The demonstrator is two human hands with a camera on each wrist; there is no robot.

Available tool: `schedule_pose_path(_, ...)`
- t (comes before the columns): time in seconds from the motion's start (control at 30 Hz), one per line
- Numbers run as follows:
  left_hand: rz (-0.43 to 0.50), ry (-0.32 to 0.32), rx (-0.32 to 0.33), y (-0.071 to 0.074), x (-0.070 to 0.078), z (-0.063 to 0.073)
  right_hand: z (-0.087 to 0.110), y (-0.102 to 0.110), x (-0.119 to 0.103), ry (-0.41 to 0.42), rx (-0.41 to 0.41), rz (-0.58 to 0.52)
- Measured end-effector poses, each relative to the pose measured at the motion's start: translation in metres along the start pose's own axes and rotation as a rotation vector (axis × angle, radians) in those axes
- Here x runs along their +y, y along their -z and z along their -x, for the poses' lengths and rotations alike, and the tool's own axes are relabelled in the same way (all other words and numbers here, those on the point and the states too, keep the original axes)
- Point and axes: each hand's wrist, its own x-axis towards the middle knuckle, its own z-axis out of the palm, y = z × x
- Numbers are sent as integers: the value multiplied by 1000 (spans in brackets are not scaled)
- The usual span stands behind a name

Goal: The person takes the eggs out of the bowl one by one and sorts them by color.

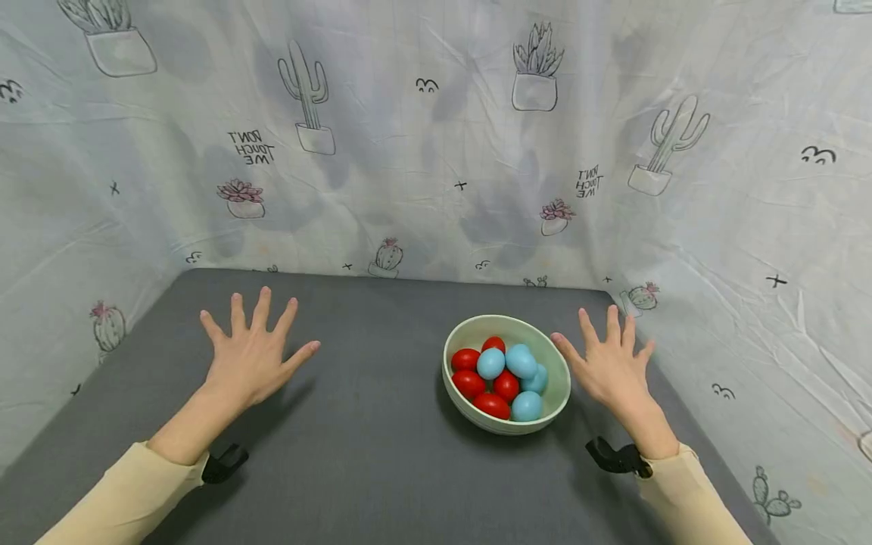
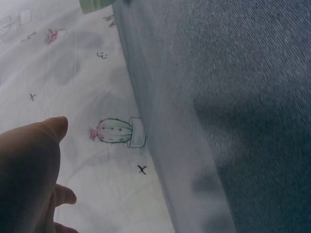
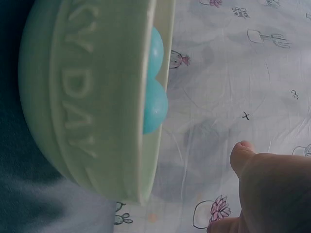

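Observation:
A pale green bowl (image 1: 500,429) stands on the grey table, right of the middle, holding several red eggs (image 1: 491,406) and several light blue eggs (image 1: 526,406). My right hand (image 1: 611,369) is held just right of the bowl with its fingers spread, the thumb near the rim. In the right wrist view, raised letters mark the side of the bowl (image 3: 104,111), and two blue eggs (image 3: 155,107) show over its edge. Over the left part of the table, my left hand (image 1: 248,356) has its fingers spread and holds nothing.
The grey tabletop (image 1: 354,454) ends at a white curtain (image 1: 395,166) printed with cacti, which rises at the back and along both sides. Each wrist wears a black strap (image 1: 225,463) below a cream sleeve (image 1: 129,496).

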Motion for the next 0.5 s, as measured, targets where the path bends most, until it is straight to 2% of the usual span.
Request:
schedule_pose_path(0.33, 39, 22, 26, 3, -5, 2, 7, 3, -8, -21, -14, 3)
schedule_pose_path(0.5, 31, 18, 17, 2, -3, 0, 12, 3, -9, -25, -16, 4)
